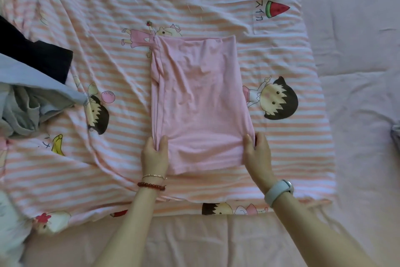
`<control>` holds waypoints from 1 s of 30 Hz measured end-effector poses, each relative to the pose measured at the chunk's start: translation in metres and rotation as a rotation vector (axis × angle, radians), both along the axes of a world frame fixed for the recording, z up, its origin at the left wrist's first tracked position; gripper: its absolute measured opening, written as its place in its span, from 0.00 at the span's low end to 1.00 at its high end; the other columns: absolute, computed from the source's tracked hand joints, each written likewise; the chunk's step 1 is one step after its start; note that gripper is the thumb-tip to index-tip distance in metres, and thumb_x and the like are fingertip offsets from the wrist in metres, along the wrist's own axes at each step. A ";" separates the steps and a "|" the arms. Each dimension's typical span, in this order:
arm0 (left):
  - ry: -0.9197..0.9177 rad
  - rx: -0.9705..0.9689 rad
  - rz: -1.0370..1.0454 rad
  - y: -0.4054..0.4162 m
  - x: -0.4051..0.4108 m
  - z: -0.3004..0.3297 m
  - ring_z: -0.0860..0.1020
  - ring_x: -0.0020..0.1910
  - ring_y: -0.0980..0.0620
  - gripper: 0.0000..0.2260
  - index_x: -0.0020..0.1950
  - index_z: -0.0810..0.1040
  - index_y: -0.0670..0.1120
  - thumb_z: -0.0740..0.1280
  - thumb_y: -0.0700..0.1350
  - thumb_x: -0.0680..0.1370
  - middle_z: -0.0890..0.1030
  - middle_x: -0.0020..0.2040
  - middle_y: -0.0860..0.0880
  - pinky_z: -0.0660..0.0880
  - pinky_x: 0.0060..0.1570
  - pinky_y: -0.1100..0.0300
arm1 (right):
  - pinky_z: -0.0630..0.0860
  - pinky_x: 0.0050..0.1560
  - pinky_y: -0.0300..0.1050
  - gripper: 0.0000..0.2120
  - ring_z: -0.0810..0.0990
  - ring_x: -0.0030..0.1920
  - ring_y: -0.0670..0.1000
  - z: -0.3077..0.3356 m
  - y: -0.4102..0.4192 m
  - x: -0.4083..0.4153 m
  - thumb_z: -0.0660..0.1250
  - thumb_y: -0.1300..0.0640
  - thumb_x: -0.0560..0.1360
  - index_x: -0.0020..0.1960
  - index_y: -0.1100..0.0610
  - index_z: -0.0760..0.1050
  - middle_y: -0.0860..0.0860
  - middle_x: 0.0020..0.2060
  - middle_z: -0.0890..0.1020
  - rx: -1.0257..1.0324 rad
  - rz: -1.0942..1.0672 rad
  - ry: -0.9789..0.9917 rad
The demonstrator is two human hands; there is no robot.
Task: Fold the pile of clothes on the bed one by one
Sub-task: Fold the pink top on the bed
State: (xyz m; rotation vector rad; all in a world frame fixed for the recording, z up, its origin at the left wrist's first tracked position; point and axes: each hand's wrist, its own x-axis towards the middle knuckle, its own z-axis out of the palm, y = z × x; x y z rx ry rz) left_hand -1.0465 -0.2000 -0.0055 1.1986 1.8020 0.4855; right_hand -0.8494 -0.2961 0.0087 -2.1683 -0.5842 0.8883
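Observation:
A pink garment (199, 102) lies flat on the striped cartoon blanket (108, 28), folded into a long narrow rectangle that runs away from me. My left hand (154, 154) pinches its near left edge between thumb and fingers. My right hand (257, 152) pinches the near right edge the same way. The pile of other clothes (28, 84) sits at the left: a dark piece, a light blue piece and a grey piece, partly cut off by the frame.
The blanket covers most of the bed, over a pale pink sheet (357, 71) that shows at the right and near me. A small grey item (396, 134) peeks in at the right edge.

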 end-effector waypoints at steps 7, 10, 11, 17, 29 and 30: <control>0.284 0.078 -0.102 0.008 -0.013 0.002 0.70 0.59 0.41 0.17 0.63 0.72 0.40 0.65 0.42 0.75 0.72 0.61 0.40 0.67 0.57 0.52 | 0.71 0.52 0.50 0.13 0.75 0.52 0.56 -0.009 -0.021 0.006 0.59 0.64 0.76 0.59 0.62 0.72 0.56 0.53 0.76 -0.131 0.154 -0.320; 0.275 0.295 -0.190 0.065 0.007 0.009 0.70 0.60 0.40 0.16 0.63 0.74 0.39 0.66 0.41 0.75 0.73 0.60 0.38 0.66 0.59 0.52 | 0.74 0.51 0.57 0.16 0.76 0.52 0.62 -0.011 0.034 0.026 0.57 0.63 0.73 0.59 0.63 0.74 0.59 0.53 0.79 0.017 0.336 -0.535; 0.255 0.341 -0.220 0.084 0.016 0.012 0.70 0.59 0.40 0.15 0.62 0.75 0.39 0.65 0.40 0.76 0.73 0.59 0.38 0.66 0.59 0.53 | 0.74 0.51 0.57 0.17 0.77 0.52 0.62 -0.012 0.055 0.034 0.57 0.63 0.72 0.59 0.63 0.75 0.59 0.53 0.79 0.039 0.383 -0.583; 0.195 0.303 -0.255 0.188 0.067 0.003 0.71 0.62 0.42 0.21 0.65 0.71 0.41 0.66 0.48 0.75 0.70 0.63 0.40 0.67 0.63 0.56 | 0.65 0.61 0.54 0.20 0.67 0.64 0.59 -0.014 0.170 0.084 0.57 0.61 0.77 0.69 0.58 0.67 0.55 0.64 0.72 -0.029 0.535 -0.693; 0.050 0.264 -0.096 0.255 0.070 -0.026 0.67 0.35 0.55 0.16 0.32 0.63 0.50 0.64 0.42 0.78 0.68 0.33 0.55 0.65 0.35 0.73 | 0.63 0.44 0.47 0.09 0.73 0.52 0.59 -0.029 0.241 0.122 0.55 0.60 0.78 0.54 0.58 0.71 0.58 0.51 0.77 -0.153 0.542 -0.613; 0.085 0.252 -0.093 0.256 0.073 -0.028 0.68 0.38 0.51 0.15 0.33 0.63 0.50 0.63 0.43 0.78 0.69 0.34 0.53 0.68 0.39 0.70 | 0.64 0.44 0.47 0.08 0.73 0.52 0.59 -0.031 0.244 0.122 0.55 0.59 0.78 0.54 0.58 0.71 0.58 0.51 0.77 -0.172 0.526 -0.603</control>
